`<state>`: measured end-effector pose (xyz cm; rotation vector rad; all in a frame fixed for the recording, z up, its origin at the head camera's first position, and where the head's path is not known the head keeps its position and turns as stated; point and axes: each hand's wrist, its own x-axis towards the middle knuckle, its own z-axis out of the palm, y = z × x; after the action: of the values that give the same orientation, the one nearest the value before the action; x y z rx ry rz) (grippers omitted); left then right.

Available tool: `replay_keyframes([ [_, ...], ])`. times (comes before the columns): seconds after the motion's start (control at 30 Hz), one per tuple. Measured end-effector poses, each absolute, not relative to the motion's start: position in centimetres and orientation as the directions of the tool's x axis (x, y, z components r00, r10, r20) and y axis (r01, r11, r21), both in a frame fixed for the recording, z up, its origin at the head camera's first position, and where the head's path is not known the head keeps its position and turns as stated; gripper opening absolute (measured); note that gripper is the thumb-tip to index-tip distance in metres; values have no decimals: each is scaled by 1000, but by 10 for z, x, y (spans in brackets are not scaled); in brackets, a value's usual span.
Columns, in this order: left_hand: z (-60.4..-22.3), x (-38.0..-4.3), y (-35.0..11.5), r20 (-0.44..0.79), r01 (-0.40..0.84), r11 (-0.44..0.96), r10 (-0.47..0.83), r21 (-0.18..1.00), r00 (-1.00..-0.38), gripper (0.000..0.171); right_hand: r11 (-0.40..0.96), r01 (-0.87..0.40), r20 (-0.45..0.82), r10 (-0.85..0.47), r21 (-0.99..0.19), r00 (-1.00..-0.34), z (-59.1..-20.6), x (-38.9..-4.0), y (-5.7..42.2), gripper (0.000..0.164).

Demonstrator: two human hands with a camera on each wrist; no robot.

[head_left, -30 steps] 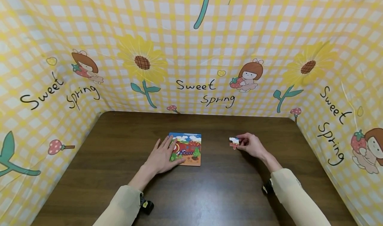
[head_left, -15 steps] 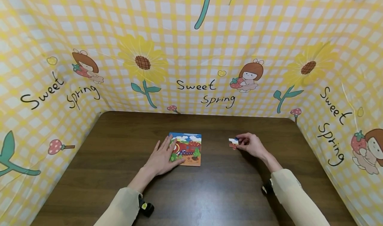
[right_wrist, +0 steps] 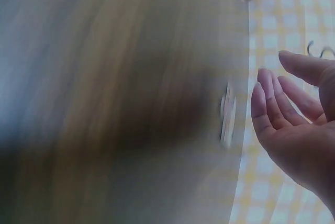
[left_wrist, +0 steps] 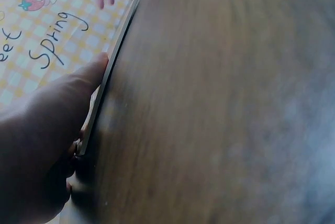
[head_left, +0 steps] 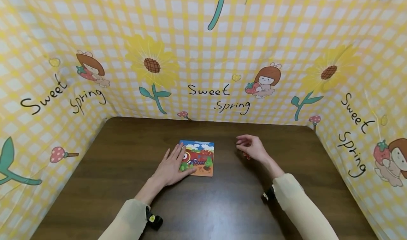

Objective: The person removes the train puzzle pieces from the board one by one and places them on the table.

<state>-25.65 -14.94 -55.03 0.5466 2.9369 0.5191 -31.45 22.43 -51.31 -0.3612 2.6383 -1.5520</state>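
Puzzle board [head_left: 202, 159] covered in part by the left hand [head_left: 171, 166], fingers straight and spread.
To its right on the table [head_left: 203, 204], a blurred puzzle piece [right_wrist: 227, 118] is apparently overhung by the right hand [head_left: 253, 148], fingers loosely bent, thumb parted.

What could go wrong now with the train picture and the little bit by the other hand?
The right hand hangs close to the loose jigsaw bit, so it might knock it. That hand also hides most of the bit from the head view, so it could be misjudged. The left hand rests on the train board and could nudge it.
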Motion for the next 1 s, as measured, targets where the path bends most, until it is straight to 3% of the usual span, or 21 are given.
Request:
replay_keyframes([
  [0.5,-552,-258,-150,-49,321,877,360,357,-931,109,421,-221,49,-381,-880,-923,-516,-316,157,35],
  [1.0,-552,-258,-149,-49,316,879,356,358,-933,108,450,-215,7,-421,-867,-907,-522,-321,122,29],
])
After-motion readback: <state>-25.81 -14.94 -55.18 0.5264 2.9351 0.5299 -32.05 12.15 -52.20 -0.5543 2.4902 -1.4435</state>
